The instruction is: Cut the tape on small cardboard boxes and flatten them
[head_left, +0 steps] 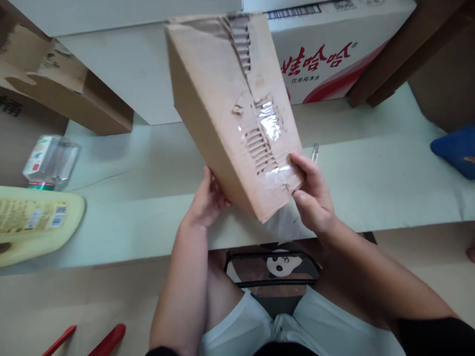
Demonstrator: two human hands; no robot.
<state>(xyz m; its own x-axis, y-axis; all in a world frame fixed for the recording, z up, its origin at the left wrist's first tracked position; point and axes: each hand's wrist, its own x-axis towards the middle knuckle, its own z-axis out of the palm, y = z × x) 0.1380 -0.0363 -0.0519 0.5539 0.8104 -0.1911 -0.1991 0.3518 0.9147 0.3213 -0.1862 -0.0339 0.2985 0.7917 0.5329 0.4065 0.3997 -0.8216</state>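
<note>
A brown cardboard box (218, 89) is held up, tilted, over the pale green table. Its facing side has torn patches that bare the corrugation, and shiny clear tape runs along the seam. With fingers bent around its near left edge, my left hand (210, 198) grips the box from below. My right hand (313, 193) pinches the near right corner between thumb and fingers. Just beyond that hand lies a small clear or metallic item (315, 152), too small to name. The far side of the box and its contents are hidden.
White cartons (326, 64) with red lettering stand behind. At left lie a clear bottle (55, 160), a yellow bottle (40, 225) and a cut cardboard piece (74, 99). A blue object (456, 151) sits at right. Red handles (107, 341) show near the floor.
</note>
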